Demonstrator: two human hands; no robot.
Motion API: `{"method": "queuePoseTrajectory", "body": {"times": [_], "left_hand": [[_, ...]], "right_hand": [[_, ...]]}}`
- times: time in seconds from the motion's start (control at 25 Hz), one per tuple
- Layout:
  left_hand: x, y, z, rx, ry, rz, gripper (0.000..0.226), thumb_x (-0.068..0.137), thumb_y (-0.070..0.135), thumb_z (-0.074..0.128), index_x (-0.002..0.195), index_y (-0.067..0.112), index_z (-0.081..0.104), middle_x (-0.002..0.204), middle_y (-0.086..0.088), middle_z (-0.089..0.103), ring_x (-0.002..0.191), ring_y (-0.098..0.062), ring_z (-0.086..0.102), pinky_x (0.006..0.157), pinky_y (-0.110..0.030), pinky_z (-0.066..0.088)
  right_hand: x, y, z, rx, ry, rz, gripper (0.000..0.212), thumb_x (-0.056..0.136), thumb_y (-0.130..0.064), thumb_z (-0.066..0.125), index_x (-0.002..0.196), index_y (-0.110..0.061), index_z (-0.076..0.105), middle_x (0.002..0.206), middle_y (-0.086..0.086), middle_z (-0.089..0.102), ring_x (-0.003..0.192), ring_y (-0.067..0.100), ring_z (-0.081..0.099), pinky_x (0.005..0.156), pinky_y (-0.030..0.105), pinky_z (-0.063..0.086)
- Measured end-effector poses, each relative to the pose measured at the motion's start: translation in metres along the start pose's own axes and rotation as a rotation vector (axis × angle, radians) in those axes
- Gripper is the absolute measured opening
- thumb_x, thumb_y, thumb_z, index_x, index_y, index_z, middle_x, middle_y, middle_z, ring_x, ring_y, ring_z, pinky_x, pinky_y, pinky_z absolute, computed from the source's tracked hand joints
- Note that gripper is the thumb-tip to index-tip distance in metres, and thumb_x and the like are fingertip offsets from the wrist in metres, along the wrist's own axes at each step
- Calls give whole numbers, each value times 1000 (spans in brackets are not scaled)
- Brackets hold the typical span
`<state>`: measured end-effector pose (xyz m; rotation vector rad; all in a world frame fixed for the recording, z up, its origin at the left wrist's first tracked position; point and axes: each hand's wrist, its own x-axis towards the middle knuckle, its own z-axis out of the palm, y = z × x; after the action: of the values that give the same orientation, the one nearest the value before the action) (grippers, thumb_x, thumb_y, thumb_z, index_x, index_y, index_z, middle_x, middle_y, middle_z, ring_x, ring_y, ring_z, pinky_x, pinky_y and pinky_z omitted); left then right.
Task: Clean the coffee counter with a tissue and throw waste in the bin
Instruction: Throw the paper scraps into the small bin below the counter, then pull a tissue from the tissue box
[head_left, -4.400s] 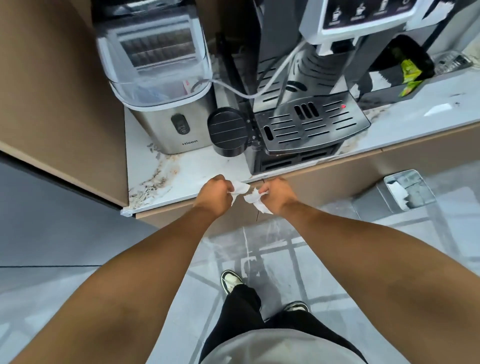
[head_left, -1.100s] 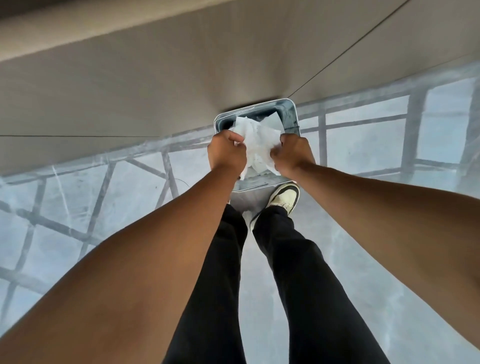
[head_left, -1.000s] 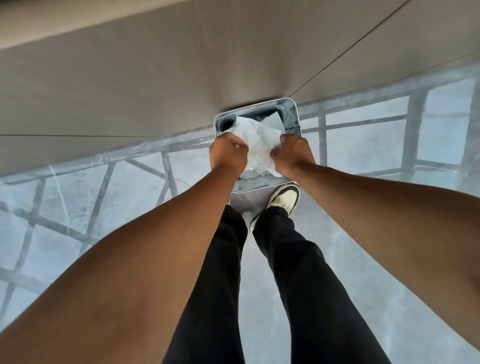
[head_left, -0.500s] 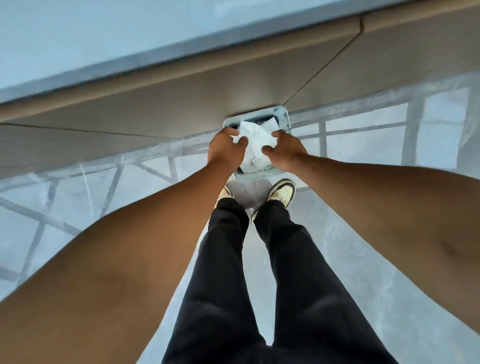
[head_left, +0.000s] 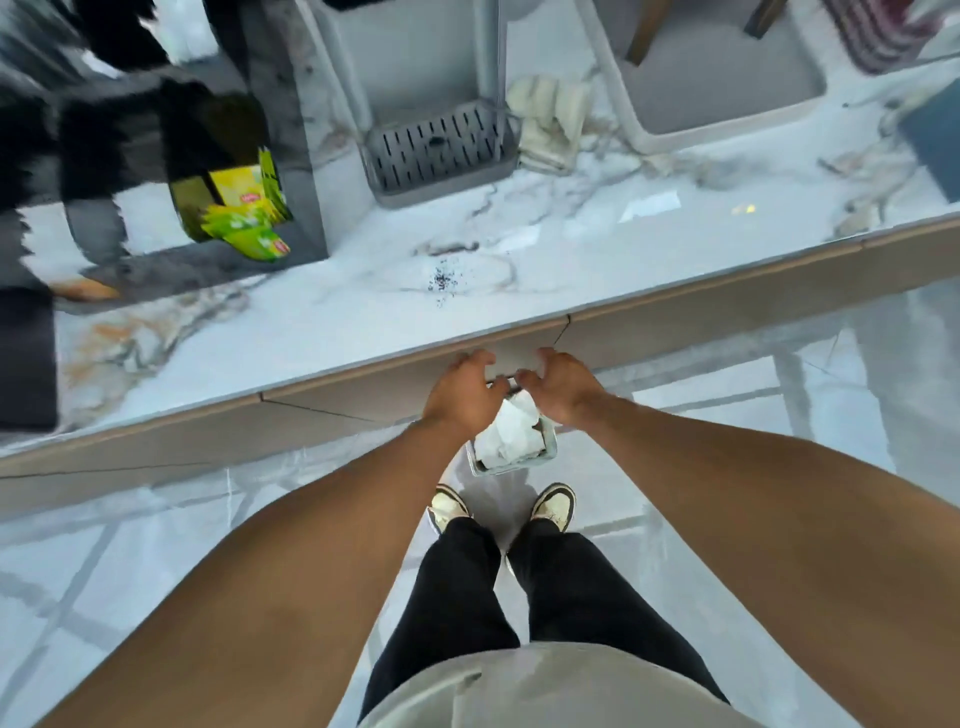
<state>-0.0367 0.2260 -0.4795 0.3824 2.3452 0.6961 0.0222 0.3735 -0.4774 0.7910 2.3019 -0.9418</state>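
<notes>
We stood on a pale glossy floor (head_left: 156, 545) crossed by grey lines, facing a long marble counter (head_left: 322, 322). On it sat a grey drip tray (head_left: 441, 150), yellow-green tea packets (head_left: 244, 218) and a scatter of dark grounds (head_left: 444, 280). Below its edge stood the small bin (head_left: 514, 465), crumpled tissue (head_left: 506, 431) inside. Left hand (head_left: 462, 397) and right hand (head_left: 563, 389) hovered above, fingers spread, empty.

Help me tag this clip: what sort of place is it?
Likely a kitchenette or office coffee corner: marble-look counter, drip tray of a drinks machine, yellow tea box, small bin on the floor.
</notes>
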Motion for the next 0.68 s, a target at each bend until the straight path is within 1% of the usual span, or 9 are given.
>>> {"method": "queuePoseTrajectory", "body": {"times": [0.08, 0.2, 0.32, 0.44, 0.56, 0.68], "left_hand": [[-10, 22, -15, 40, 15, 43, 41, 96, 31, 53, 132, 13, 55, 136, -11, 58, 119, -31, 58, 100, -35, 46], [-25, 57, -34, 122, 28, 140, 40, 95, 31, 53, 130, 12, 55, 130, -15, 58, 117, -34, 57, 96, -37, 47], [-27, 89, -52, 157, 35, 237, 39, 94, 32, 55, 129, 14, 56, 129, -11, 59, 118, -30, 57, 95, -37, 47], [-21, 132, -76, 206, 57, 349, 42, 96, 35, 52, 134, 16, 52, 135, -9, 56, 122, -27, 54, 99, -38, 46], [-17, 179, -95, 254, 104, 457, 44, 97, 37, 50, 136, 16, 50, 138, -9, 53, 124, -27, 52, 99, -38, 46], [-14, 216, -102, 308, 111, 544, 46, 97, 38, 50, 137, 16, 49, 140, -8, 52, 124, -28, 53, 98, -40, 47]], "right_hand": [[-17, -10, -22, 5, 58, -4, 62, 94, -46, 47, 147, -17, 32, 144, 17, 45, 130, 33, 43, 102, 39, 41], [-43, -17, -56, 22, 109, 0, 63, 95, -42, 48, 147, -15, 27, 144, 18, 45, 126, 34, 49, 99, 38, 42], [-65, -19, -93, 41, 151, 2, 65, 95, -37, 52, 149, -14, 25, 151, 17, 36, 133, 33, 43, 107, 38, 38], [-88, -17, -137, 61, 259, 1, 65, 95, -42, 50, 149, -15, 25, 150, 17, 34, 133, 34, 41, 108, 42, 38], [-111, -9, -180, 26, 375, 18, 66, 96, -48, 48, 149, -17, 25, 151, 15, 33, 135, 34, 40, 109, 45, 37], [-132, 3, -216, -17, 458, 54, 67, 95, -51, 46, 150, -19, 24, 154, 13, 32, 136, 35, 37, 111, 47, 35]]}}
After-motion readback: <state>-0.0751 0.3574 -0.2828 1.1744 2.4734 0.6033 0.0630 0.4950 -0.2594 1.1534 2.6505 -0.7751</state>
